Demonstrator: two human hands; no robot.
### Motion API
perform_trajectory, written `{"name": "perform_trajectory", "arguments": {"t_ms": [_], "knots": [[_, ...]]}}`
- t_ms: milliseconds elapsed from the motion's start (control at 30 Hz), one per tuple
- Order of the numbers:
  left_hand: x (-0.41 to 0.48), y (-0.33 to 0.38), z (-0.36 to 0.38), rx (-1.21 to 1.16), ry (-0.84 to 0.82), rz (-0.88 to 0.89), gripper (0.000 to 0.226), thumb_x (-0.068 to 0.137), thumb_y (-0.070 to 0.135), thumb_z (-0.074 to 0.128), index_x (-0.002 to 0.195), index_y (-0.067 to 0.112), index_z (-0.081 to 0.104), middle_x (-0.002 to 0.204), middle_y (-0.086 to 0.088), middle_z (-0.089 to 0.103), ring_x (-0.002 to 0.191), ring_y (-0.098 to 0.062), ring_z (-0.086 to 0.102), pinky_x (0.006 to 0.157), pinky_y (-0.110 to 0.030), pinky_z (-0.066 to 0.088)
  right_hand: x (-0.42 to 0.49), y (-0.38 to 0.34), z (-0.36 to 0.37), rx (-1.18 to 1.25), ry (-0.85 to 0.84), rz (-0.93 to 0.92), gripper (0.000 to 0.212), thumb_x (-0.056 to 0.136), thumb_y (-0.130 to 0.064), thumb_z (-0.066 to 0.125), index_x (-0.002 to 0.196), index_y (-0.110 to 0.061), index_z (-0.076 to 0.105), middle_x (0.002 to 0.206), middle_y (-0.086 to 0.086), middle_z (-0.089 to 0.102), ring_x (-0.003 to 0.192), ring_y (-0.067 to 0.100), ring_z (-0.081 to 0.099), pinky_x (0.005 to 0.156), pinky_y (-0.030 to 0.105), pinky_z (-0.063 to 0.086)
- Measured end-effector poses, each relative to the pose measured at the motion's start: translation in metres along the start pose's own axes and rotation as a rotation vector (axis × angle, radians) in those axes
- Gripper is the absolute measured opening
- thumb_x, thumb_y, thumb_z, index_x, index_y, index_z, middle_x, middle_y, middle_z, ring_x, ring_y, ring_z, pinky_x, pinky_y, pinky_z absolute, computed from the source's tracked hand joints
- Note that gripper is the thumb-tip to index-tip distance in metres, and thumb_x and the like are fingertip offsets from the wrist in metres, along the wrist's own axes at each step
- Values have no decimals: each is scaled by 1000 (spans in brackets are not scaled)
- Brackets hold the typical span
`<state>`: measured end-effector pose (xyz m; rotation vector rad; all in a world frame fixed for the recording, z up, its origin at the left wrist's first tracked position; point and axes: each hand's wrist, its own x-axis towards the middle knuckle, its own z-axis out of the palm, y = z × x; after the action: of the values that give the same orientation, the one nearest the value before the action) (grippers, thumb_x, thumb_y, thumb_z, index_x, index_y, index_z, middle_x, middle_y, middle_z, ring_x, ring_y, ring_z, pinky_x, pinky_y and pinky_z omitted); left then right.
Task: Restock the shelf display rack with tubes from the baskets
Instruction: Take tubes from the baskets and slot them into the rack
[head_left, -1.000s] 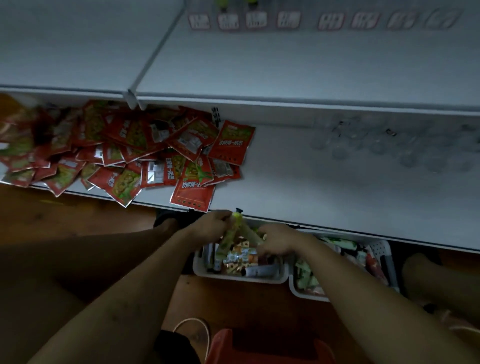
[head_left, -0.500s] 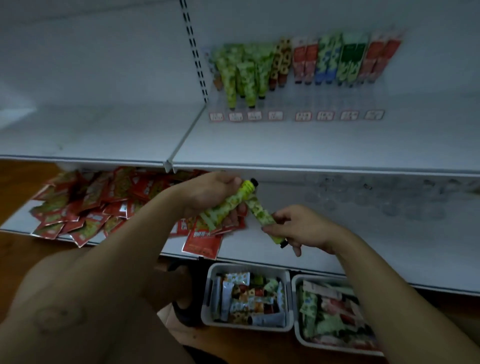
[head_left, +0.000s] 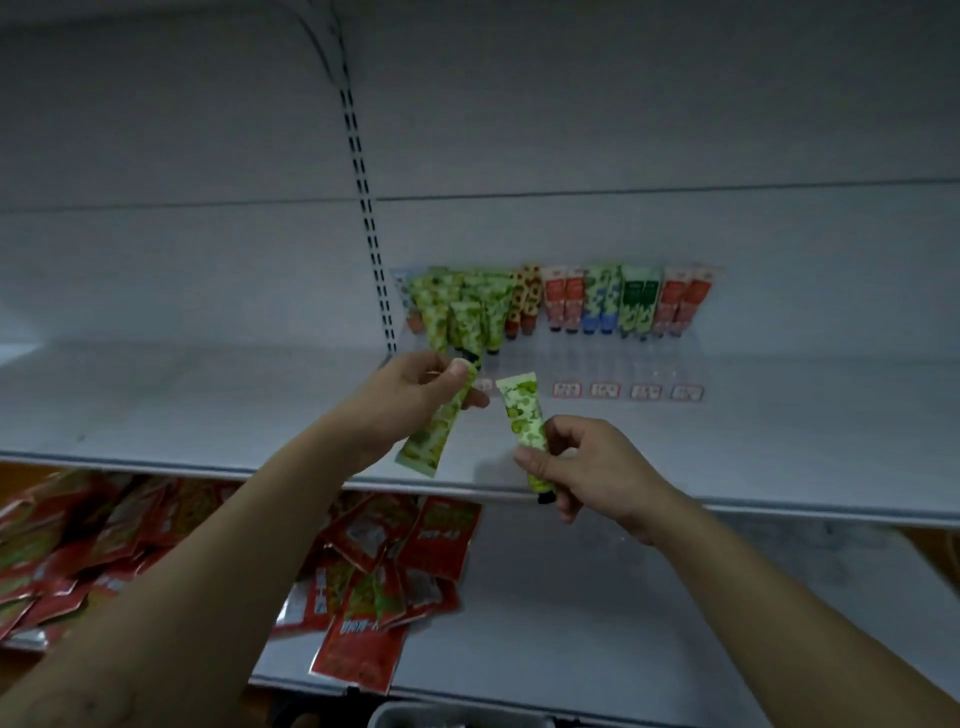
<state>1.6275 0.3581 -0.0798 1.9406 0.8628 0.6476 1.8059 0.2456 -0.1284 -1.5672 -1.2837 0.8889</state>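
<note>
My left hand (head_left: 410, 389) grips a green patterned tube (head_left: 434, 436) near its cap end, flat end pointing down. My right hand (head_left: 587, 467) pinches a second green tube (head_left: 524, 421) near its black cap, flat end pointing up. Both hands are raised over the white middle shelf (head_left: 208, 415), just in front of the clear display rack (head_left: 613, 358). The rack holds several tubes standing in a row: green ones (head_left: 467, 312) at the left, then orange, red, blue and green ones (head_left: 602, 301) to the right.
Red snack packets (head_left: 363, 571) lie heaped on the lower shelf at the left. The rim of a white basket (head_left: 457, 714) shows at the bottom edge. Price tags (head_left: 628, 391) line the rack's front. A slotted upright (head_left: 363, 208) divides the back wall.
Both hands have lifted the two green tubes from the baskets up to the middle shelf, in front of the rack. My view has tilted upward, so the baskets have nearly left the frame.
</note>
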Motion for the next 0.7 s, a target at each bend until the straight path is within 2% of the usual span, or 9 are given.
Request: {"name": "perform_trajectory", "arguments": {"t_ms": [67, 133, 167, 267, 333, 400, 500, 600, 700], "knots": [[13, -1, -3, 4, 65, 16, 40, 93, 42, 52, 105, 5, 59, 87, -7, 65, 79, -15, 56, 71, -30, 44, 13, -8, -5, -35, 55, -13, 37, 86, -32, 69, 92, 3, 58, 80, 27, 59, 44, 16, 52, 48, 33, 52], [26, -2, -7, 58, 212, 23, 43, 91, 43, 57, 102, 1, 59, 77, -10, 49, 67, -17, 45, 59, -28, 37, 27, -16, -10, -59, 87, -41, 25, 86, -31, 69, 96, -9, 62, 69, 12, 60, 39, 10, 49, 46, 32, 46], [33, -2, -10, 73, 290, 29, 44, 89, 45, 59, 100, 3, 60, 75, -8, 47, 64, -16, 44, 57, -28, 37, 33, -20, -12, -71, 88, -51, 22, 87, -31, 69, 100, -15, 63, 67, 6, 60, 38, 6, 48, 45, 28, 43], [50, -5, -21, 5, 431, 59, 44, 85, 48, 64, 90, 5, 60, 68, -10, 55, 51, -17, 52, 54, -32, 44, 53, -27, -16, -120, 100, -67, 12, 86, -30, 70, 92, -23, 62, 75, -2, 62, 41, -2, 49, 41, 16, 37], [59, -11, -27, -82, 479, 52, 37, 83, 41, 69, 89, 7, 57, 66, -13, 63, 49, -19, 59, 50, -33, 48, 68, -28, -19, -152, 145, -93, 14, 83, -33, 72, 84, -25, 60, 85, -3, 64, 51, 3, 54, 44, 18, 39], [67, -22, -33, -189, 472, 12, 33, 84, 29, 71, 90, 4, 51, 67, -16, 64, 54, -24, 64, 49, -34, 49, 83, -29, -21, -133, 201, -109, 15, 82, -33, 73, 86, -27, 60, 89, -4, 65, 54, 11, 55, 46, 23, 43], [78, -31, -43, -342, 422, -88, 22, 87, 18, 66, 90, 4, 49, 74, -17, 64, 63, -28, 69, 52, -33, 49, 107, -30, -26, -83, 295, -143, 16, 80, -24, 76, 80, -25, 60, 76, 0, 65, 52, 18, 57, 46, 31, 49], [88, -35, -48, -538, 357, -166, 17, 91, 19, 59, 97, 3, 56, 77, -13, 66, 70, -24, 70, 53, -28, 47, 133, -32, -31, -123, 431, -200, 34, 75, -24, 81, 72, -4, 53, 66, 19, 61, 54, 33, 60, 55, 48, 55], [97, -42, -45, -687, 276, -207, 18, 96, 23, 51, 101, 9, 60, 82, -3, 68, 76, -15, 66, 62, -28, 40, 163, -30, -32, -123, 463, -220, 40, 77, -25, 79, 66, -4, 47, 61, 20, 59, 61, 38, 64, 64, 54, 55]]}}
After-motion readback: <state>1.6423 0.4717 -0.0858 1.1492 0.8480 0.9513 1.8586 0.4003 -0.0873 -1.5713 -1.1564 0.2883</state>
